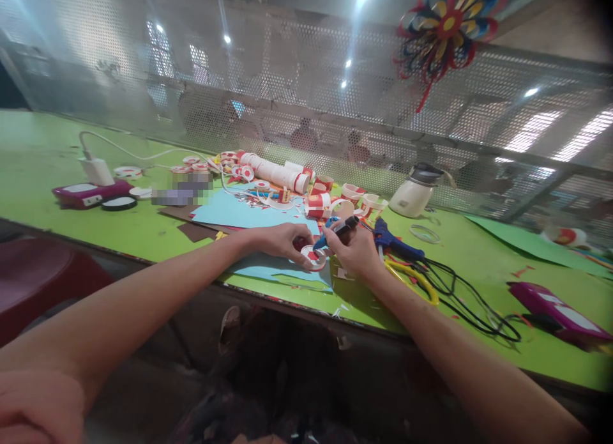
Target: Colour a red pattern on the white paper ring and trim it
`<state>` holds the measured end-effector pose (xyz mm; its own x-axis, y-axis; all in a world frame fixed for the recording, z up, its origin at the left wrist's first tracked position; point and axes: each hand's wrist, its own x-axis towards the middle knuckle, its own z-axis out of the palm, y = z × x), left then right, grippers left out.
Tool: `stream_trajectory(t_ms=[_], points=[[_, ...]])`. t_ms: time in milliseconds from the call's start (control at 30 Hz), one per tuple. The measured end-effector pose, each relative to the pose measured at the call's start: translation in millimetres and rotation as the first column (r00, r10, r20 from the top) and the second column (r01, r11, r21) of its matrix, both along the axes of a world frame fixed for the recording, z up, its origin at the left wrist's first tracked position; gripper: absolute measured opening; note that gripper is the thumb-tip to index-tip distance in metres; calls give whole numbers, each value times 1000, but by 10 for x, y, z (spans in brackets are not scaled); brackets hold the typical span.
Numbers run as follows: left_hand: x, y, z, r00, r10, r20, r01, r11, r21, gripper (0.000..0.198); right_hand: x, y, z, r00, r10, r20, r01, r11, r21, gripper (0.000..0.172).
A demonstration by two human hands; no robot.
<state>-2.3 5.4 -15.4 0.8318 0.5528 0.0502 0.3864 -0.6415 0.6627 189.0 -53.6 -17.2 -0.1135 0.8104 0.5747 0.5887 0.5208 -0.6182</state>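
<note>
My left hand pinches the rim of a small round white paper cup bottom with a red pattern drawn on it. My right hand grips a marker with a black end and a blue end, the blue end pointing down at the cup bottom. Whether its tip touches the surface I cannot tell. Both hands are over light blue paper near the front edge of the green table. Several cut cup pieces lie just beyond my hands.
Right of my right hand are a blue glue gun, a yellow scissor-like handle and black cables. A white jug stands behind. Purple power strips lie right and left. Stacked paper cups lie at the back.
</note>
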Motion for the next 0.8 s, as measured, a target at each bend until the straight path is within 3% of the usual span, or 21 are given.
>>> stream_trajectory(t_ms=[133,300,567,800], points=[[-17,17,4,997,-68,25,68,998,12,48,-32,-57,36,997,31,66,-32,999,10,23],[-30,10,20,998,-54,28,53,998,23,45,-46,-92,64,992,70,109,-73,997,25,19],[-17,31,-30,1000,2,21,-3,1000,16,51,-4,-60,21,990,-51,-130,58,997,46,26],[1,27,-60,999,27,36,-26,1000,-12,51,4,-36,17,996,-82,-45,84,996,42,30]])
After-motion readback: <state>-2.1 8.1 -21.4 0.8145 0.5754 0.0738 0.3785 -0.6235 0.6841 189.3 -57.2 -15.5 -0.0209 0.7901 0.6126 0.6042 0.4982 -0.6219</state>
